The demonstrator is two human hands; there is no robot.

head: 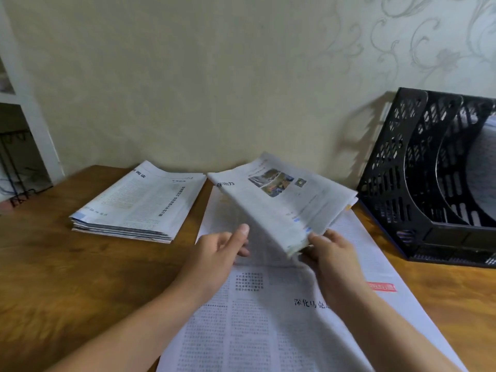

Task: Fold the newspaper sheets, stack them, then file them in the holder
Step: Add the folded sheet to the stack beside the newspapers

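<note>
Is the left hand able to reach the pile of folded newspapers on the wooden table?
Probably yes: the left hand holds nothing, and bare wooden table lies between it and the pile of folded newspapers.

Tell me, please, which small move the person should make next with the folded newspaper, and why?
Probably carry the folded newspaper left onto the stack. The right hand pinches its near corner and it hangs lifted over the open sheet, already folded; the left hand is open beside it and could steady it.
</note>
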